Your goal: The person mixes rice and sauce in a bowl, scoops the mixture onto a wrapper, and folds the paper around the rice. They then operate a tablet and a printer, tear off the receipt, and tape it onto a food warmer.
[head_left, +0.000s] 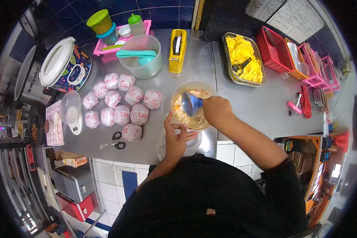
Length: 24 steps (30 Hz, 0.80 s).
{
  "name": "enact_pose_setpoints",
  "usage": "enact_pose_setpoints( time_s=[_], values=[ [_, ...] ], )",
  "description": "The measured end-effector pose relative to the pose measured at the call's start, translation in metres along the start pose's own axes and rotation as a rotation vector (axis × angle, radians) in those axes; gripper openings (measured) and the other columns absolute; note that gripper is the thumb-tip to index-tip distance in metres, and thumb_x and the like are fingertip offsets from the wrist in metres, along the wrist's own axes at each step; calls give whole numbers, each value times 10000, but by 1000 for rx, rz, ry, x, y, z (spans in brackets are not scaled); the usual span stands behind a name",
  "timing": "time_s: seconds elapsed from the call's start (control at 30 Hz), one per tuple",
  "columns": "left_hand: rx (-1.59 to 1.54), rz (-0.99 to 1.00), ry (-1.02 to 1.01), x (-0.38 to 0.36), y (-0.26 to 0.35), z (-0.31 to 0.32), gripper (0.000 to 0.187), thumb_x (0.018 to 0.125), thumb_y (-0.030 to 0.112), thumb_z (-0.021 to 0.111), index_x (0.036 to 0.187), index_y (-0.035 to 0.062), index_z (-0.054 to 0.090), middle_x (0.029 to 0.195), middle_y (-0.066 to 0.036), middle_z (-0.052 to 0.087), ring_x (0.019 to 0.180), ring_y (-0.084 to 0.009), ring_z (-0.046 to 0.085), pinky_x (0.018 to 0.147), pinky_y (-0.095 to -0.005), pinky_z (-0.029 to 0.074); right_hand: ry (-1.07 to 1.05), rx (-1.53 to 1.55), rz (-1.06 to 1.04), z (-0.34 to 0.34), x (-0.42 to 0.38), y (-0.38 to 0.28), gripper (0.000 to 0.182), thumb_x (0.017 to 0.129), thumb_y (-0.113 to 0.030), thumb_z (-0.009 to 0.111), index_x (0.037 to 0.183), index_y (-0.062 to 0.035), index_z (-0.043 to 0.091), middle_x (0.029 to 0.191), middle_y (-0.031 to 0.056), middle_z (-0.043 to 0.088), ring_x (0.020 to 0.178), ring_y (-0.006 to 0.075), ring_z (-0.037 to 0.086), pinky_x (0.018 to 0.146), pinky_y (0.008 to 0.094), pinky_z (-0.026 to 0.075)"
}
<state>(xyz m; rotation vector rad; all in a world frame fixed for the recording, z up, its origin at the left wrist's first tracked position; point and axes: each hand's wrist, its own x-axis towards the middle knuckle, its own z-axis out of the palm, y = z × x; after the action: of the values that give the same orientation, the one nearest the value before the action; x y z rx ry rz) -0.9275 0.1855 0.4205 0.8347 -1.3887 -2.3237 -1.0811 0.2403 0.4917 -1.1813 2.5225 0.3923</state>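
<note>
a blue scoop lies tilted in a clear bowl of pale mixed food, its long axis running left to right, cup toward the left. the right hand is clenched around its handle, which is hidden, probably inside the fist. the left hand touches the bowl's near rim, fingers spread and loose. wrapped bundles and scissors lie to the left; a yellow tape dispenser stands behind.

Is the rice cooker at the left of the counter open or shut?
Shut. The rice cooker's white lid lies flat on its patterned body, with no gap showing and nothing of the inside visible.
</note>
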Motion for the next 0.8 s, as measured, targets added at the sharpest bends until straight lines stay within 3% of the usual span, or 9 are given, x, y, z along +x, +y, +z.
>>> enact_pose_setpoints(
  time_s=[0.2, 0.27, 0.5, 0.57, 0.6, 0.67, 0.7, 0.77, 0.8],
  values=[
    [-13, 14, 6, 0, 0, 2, 609, 942, 21, 422, 1404, 180, 59, 1050, -121, 352, 900, -375, 627, 784, -434, 580, 4, -120, -52, -40, 4, -6, 173, 819, -157, 563, 893, -97, 707, 908, 108, 693, 828, 256, 685, 661, 350, 555],
    [-39, -16, 35, -2, -3, 3, 612, 940, 10, 415, 1405, 179, 54, 1051, -120, 351, 901, -370, 626, 786, -436, 580, -20, -143, 41, -56, -5, -6, 162, 812, -152, 576, 898, -111, 707, 897, 101, 695, 829, 241, 686, 653, 338, 553],
    [8, 37, -7, -1, -4, 1, 608, 933, -11, 413, 1400, 143, 56, 1031, -112, 363, 881, -363, 630, 779, -427, 584, -60, -101, 12, -13, 5, -14, 161, 785, -136, 591, 894, -100, 704, 864, 86, 691, 782, 223, 684, 607, 337, 538],
    [-15, 61, 1, 3, -1, 1, 600, 930, -16, 415, 1399, 130, 69, 1021, -110, 370, 870, -359, 633, 770, -424, 587, 248, -329, -307, -16, -7, -10, 164, 769, -173, 608, 879, -84, 692, 819, 50, 678, 762, 197, 672, 557, 305, 511],
    [0, 52, 2, 3, 2, -1, 590, 927, -22, 415, 1396, 118, 85, 1012, -106, 378, 861, -354, 636, 761, -423, 590, 239, -335, -314, -15, -7, -6, 164, 769, -173, 608, 879, -84, 692, 819, 50, 678, 762, 197, 672, 557, 305, 511],
    [16, 32, 1, 2, 2, -3, 581, 924, -28, 416, 1394, 106, 101, 1003, -103, 387, 852, -349, 639, 752, -421, 592, 765, -484, -647, -11, -4, 2, 190, 765, -185, 589, 854, -32, 657, 757, 45, 645, 709, 192, 658, 532, 320, 489],
    [37, 61, 6, 2, 1, -3, 573, 921, -32, 419, 1390, 99, 115, 1004, -104, 393, 848, -347, 640, 745, -418, 594, 756, -479, -643, -3, -2, 8, 190, 765, -185, 589, 854, -32, 657, 757, 45, 645, 709, 192, 658, 532, 320, 489],
    [51, 98, 10, 4, 0, -1, 566, 918, -36, 422, 1386, 92, 130, 1004, -105, 399, 843, -345, 641, 738, -415, 596, 534, -359, -356, 10, 8, 18, 222, 785, -174, 563, 907, 5, 611, 746, 55, 633, 705, 216, 656, 555, 335, 504],
    [4, 83, 49, 4, -1, 2, 573, 916, -37, 427, 1385, 101, 128, 1010, -107, 399, 847, -349, 640, 744, -420, 594, 323, -174, -227, 8, 11, 13, 276, 800, -168, 570, 1017, 3, 572, 820, 106, 658, 741, 239, 668, 589, 342, 524]
  ],
)
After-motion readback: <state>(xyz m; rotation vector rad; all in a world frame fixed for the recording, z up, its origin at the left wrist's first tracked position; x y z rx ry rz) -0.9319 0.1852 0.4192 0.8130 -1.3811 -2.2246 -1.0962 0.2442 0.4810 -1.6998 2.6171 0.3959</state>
